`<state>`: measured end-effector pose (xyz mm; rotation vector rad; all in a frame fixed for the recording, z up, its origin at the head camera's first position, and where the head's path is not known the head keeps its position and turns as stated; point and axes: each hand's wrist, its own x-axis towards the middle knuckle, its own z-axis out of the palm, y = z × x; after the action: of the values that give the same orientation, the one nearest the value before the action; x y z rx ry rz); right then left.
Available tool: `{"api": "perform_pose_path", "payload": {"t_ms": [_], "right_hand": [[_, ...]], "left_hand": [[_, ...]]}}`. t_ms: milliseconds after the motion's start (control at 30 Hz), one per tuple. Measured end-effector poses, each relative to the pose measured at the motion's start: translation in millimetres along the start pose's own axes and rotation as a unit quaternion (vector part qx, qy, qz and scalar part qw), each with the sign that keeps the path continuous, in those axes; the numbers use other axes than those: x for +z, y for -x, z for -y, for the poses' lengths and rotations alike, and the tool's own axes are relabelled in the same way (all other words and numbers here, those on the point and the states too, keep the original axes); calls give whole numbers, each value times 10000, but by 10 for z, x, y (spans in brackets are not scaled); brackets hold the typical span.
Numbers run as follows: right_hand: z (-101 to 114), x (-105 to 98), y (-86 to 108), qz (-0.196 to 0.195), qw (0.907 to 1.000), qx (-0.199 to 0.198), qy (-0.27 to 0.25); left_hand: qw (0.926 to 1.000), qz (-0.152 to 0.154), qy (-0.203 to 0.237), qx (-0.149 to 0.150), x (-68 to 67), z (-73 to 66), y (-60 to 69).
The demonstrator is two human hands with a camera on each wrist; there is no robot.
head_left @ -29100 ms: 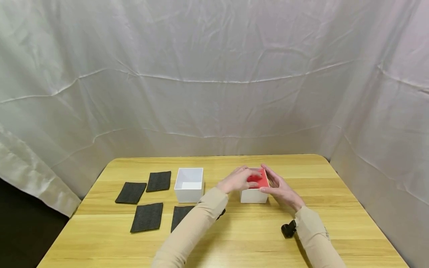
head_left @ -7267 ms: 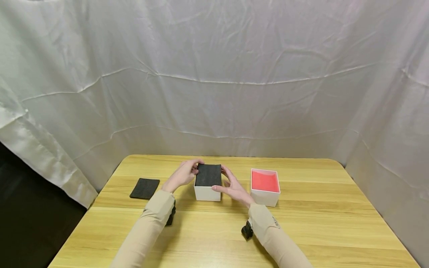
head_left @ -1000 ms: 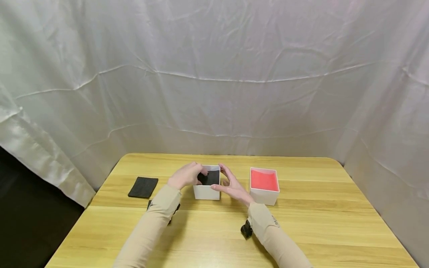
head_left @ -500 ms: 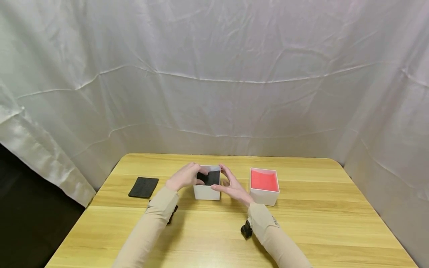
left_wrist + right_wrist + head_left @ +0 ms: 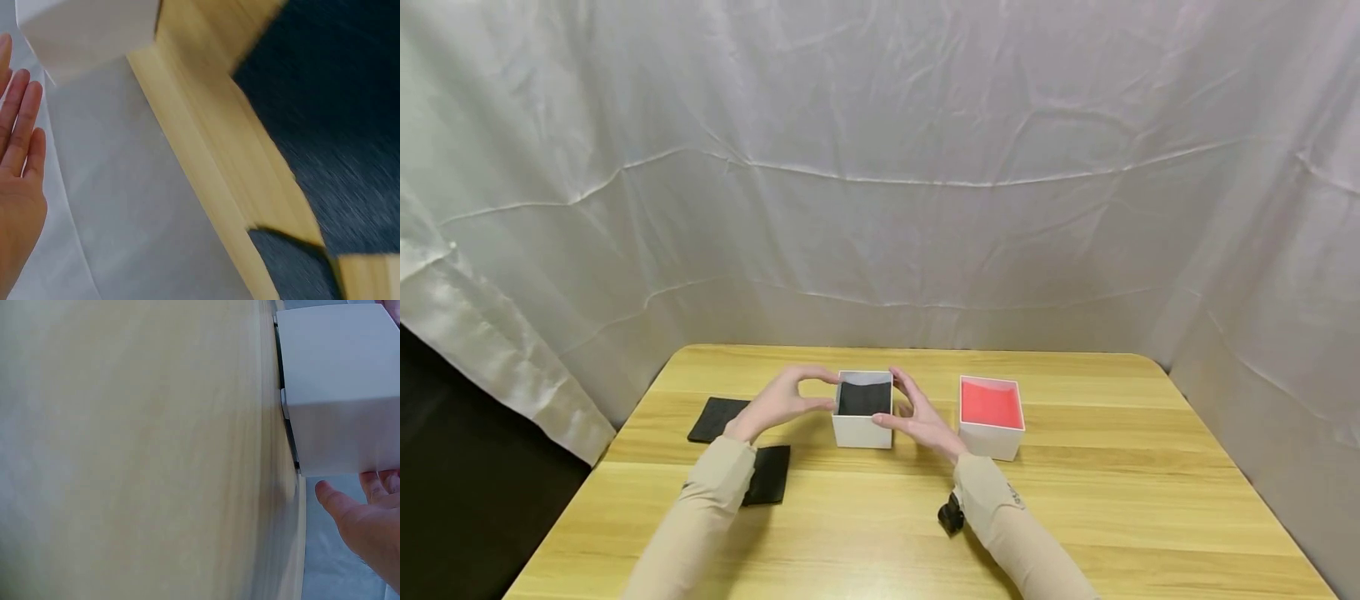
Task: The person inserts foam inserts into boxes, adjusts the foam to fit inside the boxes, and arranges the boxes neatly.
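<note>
A white open box (image 5: 863, 430) stands at the middle of the table, with a black felt-like square (image 5: 863, 398) inside below the rim. My left hand (image 5: 781, 400) is outside its left wall, thumb and forefinger spread and their tips close to that wall. Straight, empty fingers show in the left wrist view. My right hand (image 5: 921, 417) holds the box's right side, thumb at the front corner and fingers toward the back. In the right wrist view, fingers reach the wall; whether the thumb touches is unclear.
To the right stands a second white box (image 5: 992, 440) with a red sheet (image 5: 991, 404) inside. Two black squares lie at the left, a far one (image 5: 711, 421) and a nearer one (image 5: 770, 477), both partly covered by my left arm. A grey curtain (image 5: 880, 233) surrounds the table.
My left hand has drawn out of the box to its left. The right hand stays. Compared with the oldest frame, fewer black squares lie on the table and a black one sits in the box.
</note>
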<state>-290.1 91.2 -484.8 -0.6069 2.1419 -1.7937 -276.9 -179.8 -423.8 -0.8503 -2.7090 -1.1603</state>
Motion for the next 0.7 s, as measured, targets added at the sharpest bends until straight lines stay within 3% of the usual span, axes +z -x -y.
{"api": "perform_pose_path", "payload": {"t_ms": [167,433,700], "right_hand": [[-7,9,-14,-34,10000,-34,-20],[-25,14,-23,-78,10000,-38,20],[-24,12,-26,-91,9999,-58,11]], "left_hand": [[9991,94,-29,-410,-146,128,248],[9939,777,-278,-731,-308,409,626],[9864,1212,-112,-1102,-329,510,785]]}}
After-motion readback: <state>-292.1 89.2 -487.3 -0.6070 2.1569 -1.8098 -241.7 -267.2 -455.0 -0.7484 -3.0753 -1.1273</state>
